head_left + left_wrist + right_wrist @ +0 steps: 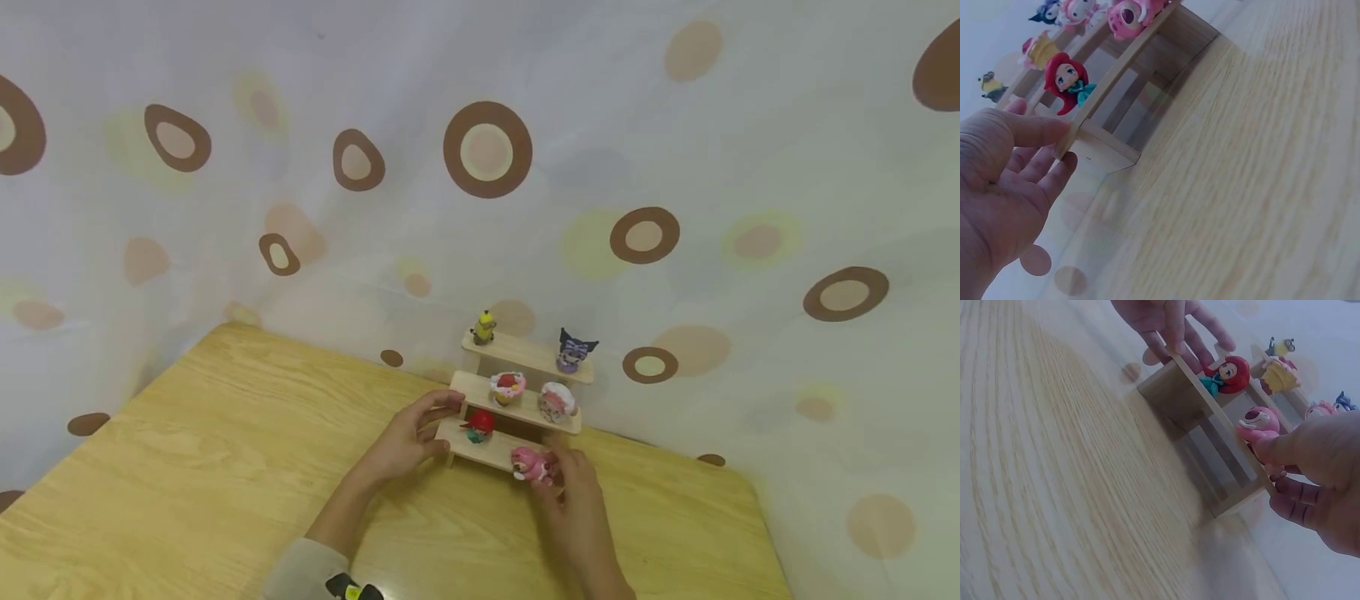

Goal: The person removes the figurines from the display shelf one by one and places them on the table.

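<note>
The stepped shelf point(521, 351) is looking like pale bare wood, its planks appearing smooth and matt. The table point(225, 433) is showing long streaks of wood grain under a smooth face that is catching a soft sheen at the near edge. The pink bear figure point(1126, 20) is looking like smooth moulded plastic, and the red-haired figure point(1065, 76) is showing glossy plastic hair. The sleeve point(300, 573) is appearing as matt cloth, while the wall covering point(390, 67) is looking matt and faintly creased.
</note>
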Tool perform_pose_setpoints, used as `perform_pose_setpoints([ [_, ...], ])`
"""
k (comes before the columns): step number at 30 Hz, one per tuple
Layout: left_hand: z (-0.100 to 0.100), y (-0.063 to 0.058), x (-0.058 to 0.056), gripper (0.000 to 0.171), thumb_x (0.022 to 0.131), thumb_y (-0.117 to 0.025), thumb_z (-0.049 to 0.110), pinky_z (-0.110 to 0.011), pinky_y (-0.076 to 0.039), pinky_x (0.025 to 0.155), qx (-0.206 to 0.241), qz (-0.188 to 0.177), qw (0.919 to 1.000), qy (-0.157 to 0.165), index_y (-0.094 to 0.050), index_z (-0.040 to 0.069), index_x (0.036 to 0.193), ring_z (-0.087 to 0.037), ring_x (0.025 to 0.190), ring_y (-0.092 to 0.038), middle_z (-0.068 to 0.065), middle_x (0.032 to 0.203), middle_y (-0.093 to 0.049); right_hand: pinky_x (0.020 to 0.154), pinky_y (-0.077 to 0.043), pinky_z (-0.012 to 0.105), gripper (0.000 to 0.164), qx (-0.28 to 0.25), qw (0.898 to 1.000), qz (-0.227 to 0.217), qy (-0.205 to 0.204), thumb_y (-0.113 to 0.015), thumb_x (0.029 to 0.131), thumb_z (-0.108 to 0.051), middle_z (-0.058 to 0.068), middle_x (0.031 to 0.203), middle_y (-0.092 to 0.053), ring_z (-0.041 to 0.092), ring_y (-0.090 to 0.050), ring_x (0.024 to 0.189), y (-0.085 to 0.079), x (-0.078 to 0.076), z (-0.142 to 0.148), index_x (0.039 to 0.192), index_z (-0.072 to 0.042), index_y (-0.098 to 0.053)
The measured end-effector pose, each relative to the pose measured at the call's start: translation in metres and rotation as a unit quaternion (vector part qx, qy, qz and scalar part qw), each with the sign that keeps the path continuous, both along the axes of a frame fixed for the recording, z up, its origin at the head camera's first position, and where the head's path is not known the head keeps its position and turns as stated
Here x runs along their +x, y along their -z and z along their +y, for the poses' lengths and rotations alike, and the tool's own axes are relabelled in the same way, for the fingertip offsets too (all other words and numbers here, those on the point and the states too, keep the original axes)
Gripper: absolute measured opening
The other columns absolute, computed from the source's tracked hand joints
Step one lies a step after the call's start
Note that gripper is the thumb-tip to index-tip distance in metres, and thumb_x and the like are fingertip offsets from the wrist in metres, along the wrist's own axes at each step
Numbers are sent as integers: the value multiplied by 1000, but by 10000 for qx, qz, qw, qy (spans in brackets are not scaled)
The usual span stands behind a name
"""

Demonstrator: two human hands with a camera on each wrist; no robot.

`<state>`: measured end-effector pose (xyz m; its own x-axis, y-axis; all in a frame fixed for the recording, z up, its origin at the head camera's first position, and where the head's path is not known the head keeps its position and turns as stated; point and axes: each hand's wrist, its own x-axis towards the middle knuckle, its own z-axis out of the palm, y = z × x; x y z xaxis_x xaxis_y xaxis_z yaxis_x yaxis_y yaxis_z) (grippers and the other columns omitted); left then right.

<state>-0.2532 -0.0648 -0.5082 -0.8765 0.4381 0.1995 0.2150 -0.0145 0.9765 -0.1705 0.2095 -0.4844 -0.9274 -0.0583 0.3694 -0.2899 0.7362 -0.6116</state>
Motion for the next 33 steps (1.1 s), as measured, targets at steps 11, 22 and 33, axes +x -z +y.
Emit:
perform_pose_setpoints([
  [11,0,1,1,67,92,-61,-21,-60,-37,120,-60,53,9999,-64,-49,9,152,-42,148,-45,-21,156,-49,81,-54,26,33,17,9975,-374,-606,-79,91,0,0,115,-61,14,-56,100,-3,6,-31,122,-7,-72],
  [22,1,3,0,68,92,-56,-24,-52,-45,117,32,70,9999,66,-49,7,152,-44,147,-45,-22,156,-47,75,-51,23,30,112,9784,-1061,-1768,-76,95,-12,-5,110,-58,5,-53,88,14,16,-62,123,-10,-69],
  [33,-1,4,0,66,93,-57,-23,-55,-45,117,44,153,9999,49,-50,7,151,-43,147,-46,-22,155,-49,71,-50,25,30,325,9738,-1236,-1883,-78,88,-4,-4,102,-57,4,-52,84,27,18,-84,117,-9,-72],
])
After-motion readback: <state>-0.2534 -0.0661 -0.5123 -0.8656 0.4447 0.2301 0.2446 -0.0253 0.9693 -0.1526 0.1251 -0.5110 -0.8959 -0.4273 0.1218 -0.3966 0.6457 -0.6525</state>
